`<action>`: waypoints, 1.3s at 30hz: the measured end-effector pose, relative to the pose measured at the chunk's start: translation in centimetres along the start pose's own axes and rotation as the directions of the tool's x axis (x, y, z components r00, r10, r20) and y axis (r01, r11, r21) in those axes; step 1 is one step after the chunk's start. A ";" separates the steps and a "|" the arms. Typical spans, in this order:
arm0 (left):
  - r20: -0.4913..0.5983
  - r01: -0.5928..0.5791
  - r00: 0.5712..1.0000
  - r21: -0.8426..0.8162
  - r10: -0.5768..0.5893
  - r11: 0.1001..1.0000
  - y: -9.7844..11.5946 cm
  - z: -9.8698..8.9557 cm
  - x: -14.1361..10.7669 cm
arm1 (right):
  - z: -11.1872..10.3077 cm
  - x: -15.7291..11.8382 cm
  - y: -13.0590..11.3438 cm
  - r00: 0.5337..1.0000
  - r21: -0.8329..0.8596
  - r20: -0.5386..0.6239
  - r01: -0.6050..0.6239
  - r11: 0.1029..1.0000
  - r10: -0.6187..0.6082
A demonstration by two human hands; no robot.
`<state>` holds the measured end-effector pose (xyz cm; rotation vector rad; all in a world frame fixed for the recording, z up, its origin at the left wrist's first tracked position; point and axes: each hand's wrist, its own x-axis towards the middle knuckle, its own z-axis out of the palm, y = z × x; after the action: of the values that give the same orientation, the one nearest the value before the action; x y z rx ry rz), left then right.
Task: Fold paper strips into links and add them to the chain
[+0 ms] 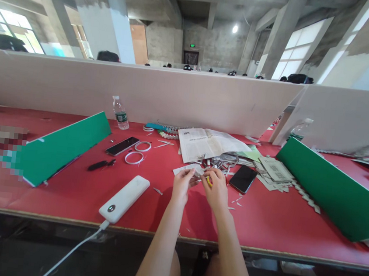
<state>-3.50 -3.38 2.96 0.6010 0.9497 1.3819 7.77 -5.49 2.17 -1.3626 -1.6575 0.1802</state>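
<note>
Both hands meet over the red table in front of me. My left hand (pixel 182 184) is closed, pinching a small piece of pale paper (pixel 197 169) between thumb and fingers. Close beside it, my right hand (pixel 215 187) is closed around scissors with a yellow finger loop (pixel 209 181); their blades are mostly hidden by the fingers and paper. Just beyond the hands lies a heap of cut paper strips (pixel 223 162), with an unfolded printed sheet (pixel 206 144) behind it. A black phone (pixel 243 179) rests right of my right hand.
Green boards (pixel 67 150) stand at the left and right (pixel 334 189). On the left lie a white power bank (pixel 125 198) with a cable, rolls of white tape-like rings (pixel 134 157), another phone (pixel 123 146) and a black-handled tool (pixel 100 165). A water bottle (pixel 121 114) stands behind.
</note>
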 end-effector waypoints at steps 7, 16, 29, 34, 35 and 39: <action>0.042 -0.011 0.999 0.038 0.009 0.999 -0.5 -0.4 0.4 | 0.4 -0.1 0.4 1.000 -0.045 -0.008 -0.027 0.999 0.027; 0.055 -0.090 0.995 0.116 0.084 0.989 -0.7 -0.5 0.7 | 0.6 -0.1 0.2 1.000 -0.020 -0.013 -0.007 1.000 0.007; 0.193 -0.354 0.927 0.172 0.321 0.919 0.3 -0.8 0.8 | 0.2 -0.1 -0.7 0.994 0.074 0.079 0.074 0.995 -0.080; 0.221 -0.370 0.920 0.216 0.324 0.904 0.6 -1.1 1.0 | 0.0 -0.1 -0.4 0.985 0.064 0.094 0.141 0.988 -0.146; 0.221 -0.371 0.920 0.221 0.324 0.902 0.7 -1.2 1.1 | 0.0 -0.1 -0.3 0.981 0.059 0.101 0.161 0.985 -0.166; 0.205 -0.426 0.900 0.228 0.385 0.875 0.6 -1.0 1.1 | 0.3 0.1 -0.2 0.976 0.052 0.127 0.170 0.984 -0.176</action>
<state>-4.75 -2.45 2.71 1.1518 0.9240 1.5596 7.42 -5.34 2.15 -1.1898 -1.8626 0.2039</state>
